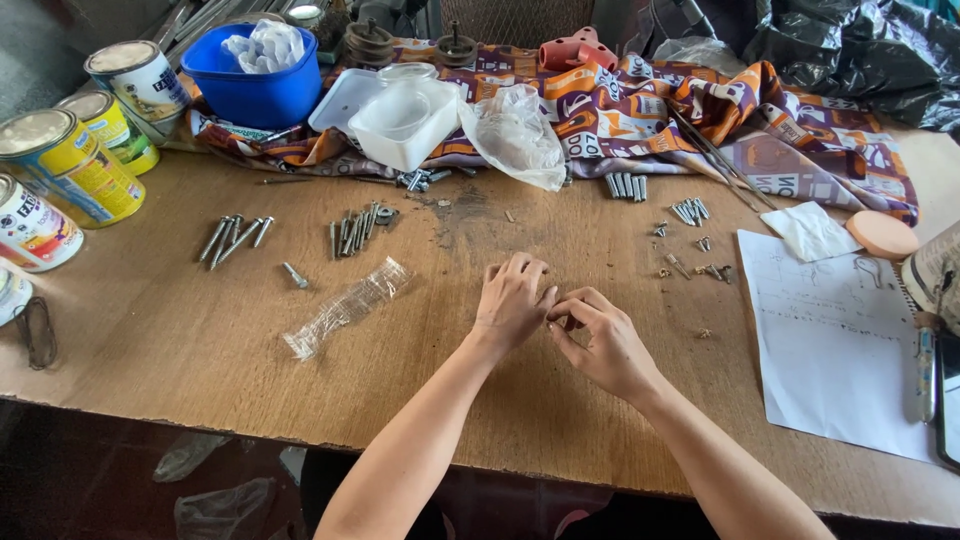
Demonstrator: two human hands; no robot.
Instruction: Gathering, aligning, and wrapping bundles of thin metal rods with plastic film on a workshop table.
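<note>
— While our two hands meet in the middle of the frame, what are we doing?

— Our left hand (512, 300) lies palm down on the wooden table (180, 340), fingers bent and close together. Our right hand (598, 340) sits just beside it, thumb and fingers pinched tight. The fingertips of both hands touch. We seem to be pinching some very small bit between them, but it is too tiny to see, so we cannot tell what it is.

— So which step are we in?

— We think we are sorting or fitting little metal parts, one at a time.

— What is around our hands?

— Left of them, near the middle, lies an empty clear plastic bag (345, 308). Above that sits a heap of screws (355, 230), and further left a bunch of long bolts (233, 238), with one single bolt (294, 275) below them. To the upper right of our hands lie small screws and bits (690, 240). At the right edge lies a white paper sheet (835, 350). At the left edge stand paint tins (70, 165). Up top sit a blue tub (255, 90), a white plastic box (400, 120) and a patterned cloth (640, 110).

— What does the next move need?

— We guess a soft, steady pinch, so the tiny bit does not slip away.
</note>
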